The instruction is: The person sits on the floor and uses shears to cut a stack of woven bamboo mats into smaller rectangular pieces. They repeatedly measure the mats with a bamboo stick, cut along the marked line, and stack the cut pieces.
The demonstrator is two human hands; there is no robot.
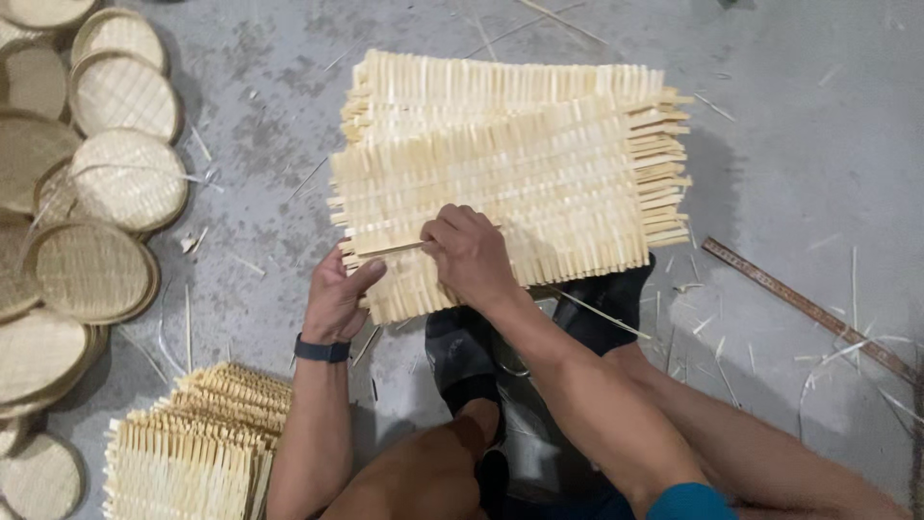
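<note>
Both hands, left hand (339, 294) and right hand (469, 252), pinch a bamboo strip (390, 249) atop the woven mat (520, 183).

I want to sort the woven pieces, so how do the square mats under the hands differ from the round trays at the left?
The mats are square with loose strip ends sticking out; the trays are round with a finished rim. The mats lie flat; the trays are slightly dished. Both are woven from pale strips and lie in piles on the floor.

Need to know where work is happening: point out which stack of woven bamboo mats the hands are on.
The large stack of mats at centre, under both hands; the smaller stack at lower left lies untouched.
</note>
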